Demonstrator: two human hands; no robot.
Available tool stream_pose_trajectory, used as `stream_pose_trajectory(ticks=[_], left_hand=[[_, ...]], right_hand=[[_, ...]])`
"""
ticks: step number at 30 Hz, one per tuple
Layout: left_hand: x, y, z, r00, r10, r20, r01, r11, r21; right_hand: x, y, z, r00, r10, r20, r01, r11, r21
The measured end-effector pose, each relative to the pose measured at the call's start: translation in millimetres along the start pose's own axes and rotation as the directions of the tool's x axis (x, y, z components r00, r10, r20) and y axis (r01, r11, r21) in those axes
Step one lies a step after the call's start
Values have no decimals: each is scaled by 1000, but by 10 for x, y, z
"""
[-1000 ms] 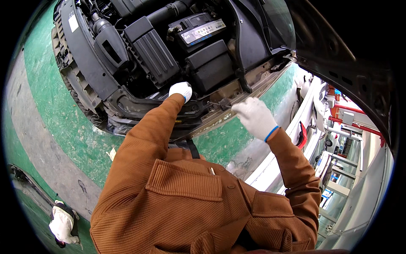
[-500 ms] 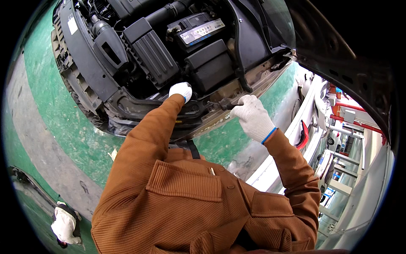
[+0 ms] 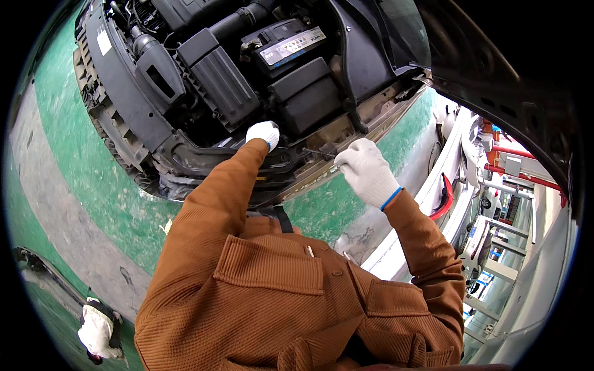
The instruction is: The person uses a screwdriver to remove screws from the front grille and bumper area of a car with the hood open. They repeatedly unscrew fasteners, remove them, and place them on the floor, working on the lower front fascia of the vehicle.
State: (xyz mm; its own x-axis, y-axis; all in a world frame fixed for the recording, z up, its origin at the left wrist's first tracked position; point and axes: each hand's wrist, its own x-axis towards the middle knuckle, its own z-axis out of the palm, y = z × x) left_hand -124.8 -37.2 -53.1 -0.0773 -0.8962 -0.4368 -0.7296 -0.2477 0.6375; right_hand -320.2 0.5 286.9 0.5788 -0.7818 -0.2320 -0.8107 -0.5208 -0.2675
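Observation:
My left hand (image 3: 263,132), in a white knit glove, reaches down at the front corner of the car's engine bay, beside the black ribbed air filter box (image 3: 219,80). Its fingers are hidden below the glove's back. My right hand (image 3: 368,172), gloved too, is closed at the fender edge (image 3: 377,111). From its pinched fingers a dark tool with a thin shaft (image 3: 318,153) points left toward the headlight area; its exact kind is too small to tell. The black headlight surround (image 3: 278,159) lies between my two hands.
A car battery (image 3: 291,49) and a black covered box (image 3: 306,96) sit in the engine bay. The raised hood (image 3: 495,80) hangs at the upper right. Behind my right arm stands a white car body panel with a red lamp (image 3: 444,198). Another person (image 3: 99,328) is at the lower left.
My right hand has turned slightly and shifted a little left, and the tool's thin shaft shows more plainly. My left hand stays nearly in place.

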Motion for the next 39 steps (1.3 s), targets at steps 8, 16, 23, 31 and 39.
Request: stream_pose_trajectory(ticks=[8, 16, 23, 31, 39], left_hand=[[51, -38, 131, 997, 71, -41, -70, 997, 34], [46, -57, 69, 999, 39, -27, -38, 999, 24], [18, -48, 43, 999, 25, -24, -25, 1000, 5], [74, -92, 144, 997, 68, -44, -67, 998, 22], [56, -104, 119, 999, 31, -42, -31, 1000, -4]], right_hand=[[-39, 55, -61, 979, 197, 58, -200, 978, 55], [-15, 163, -53, 968, 249, -16, -246, 964, 98], [-24, 84, -64, 996, -70, 60, 75, 994, -83], [-90, 300, -40, 930, 347, 122, -346, 938, -29], [21, 135, 49, 996, -78, -45, 78, 997, 8]])
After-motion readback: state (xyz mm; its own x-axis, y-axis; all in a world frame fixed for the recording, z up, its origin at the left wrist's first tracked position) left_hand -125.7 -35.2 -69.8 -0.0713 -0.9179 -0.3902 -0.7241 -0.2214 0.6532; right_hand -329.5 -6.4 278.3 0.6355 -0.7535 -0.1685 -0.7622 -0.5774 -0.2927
